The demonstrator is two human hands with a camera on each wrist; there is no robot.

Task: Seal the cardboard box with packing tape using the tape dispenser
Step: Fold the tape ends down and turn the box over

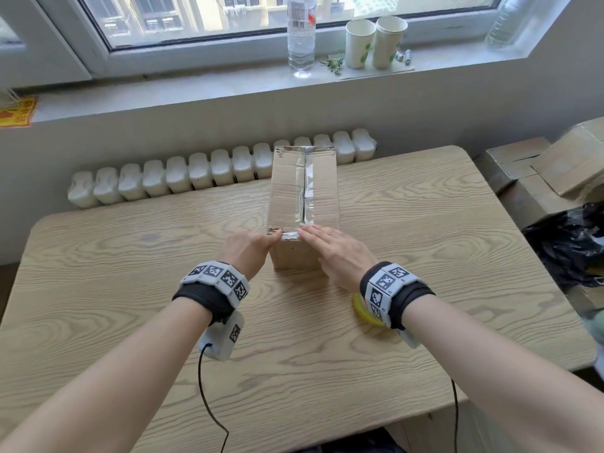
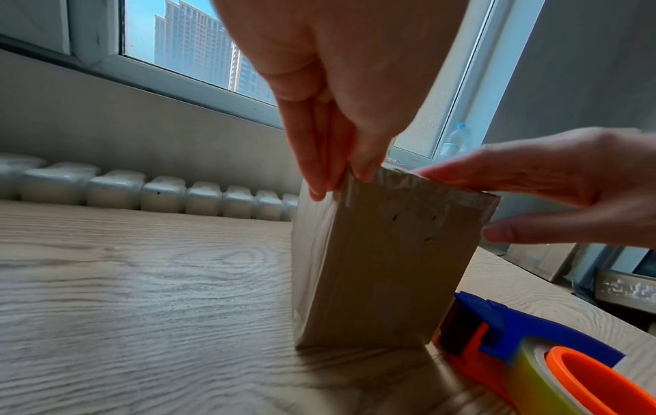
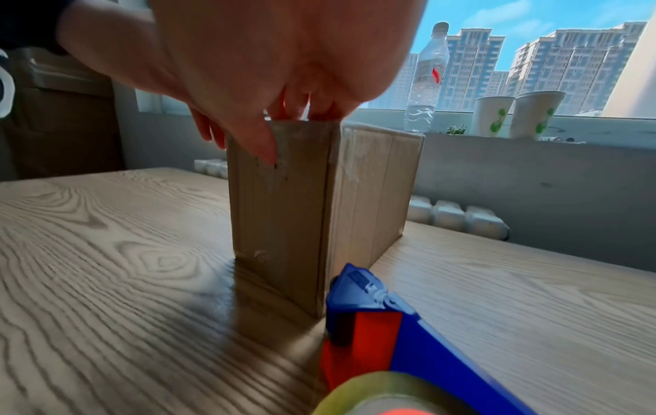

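A tall cardboard box (image 1: 304, 191) stands on the wooden table (image 1: 130, 289), with clear tape running along its top seam and folded over the near edge. My left hand (image 1: 271, 240) presses straight fingers (image 2: 341, 174) on the near left top corner. My right hand (image 1: 313, 237) lies flat on the near top edge, its thumb (image 3: 264, 151) against the near face. The blue and orange tape dispenser (image 2: 497, 337) with its yellowish tape roll (image 1: 361, 310) lies on the table beside the box's near right corner, under my right wrist; neither hand holds it.
A radiator (image 1: 212, 171) runs behind the table. On the sill stand a water bottle (image 1: 300, 37) and two paper cups (image 1: 376, 44). Stacked cardboard boxes (image 1: 539, 171) and a black plastic bag (image 1: 572, 243) crowd the table's right side.
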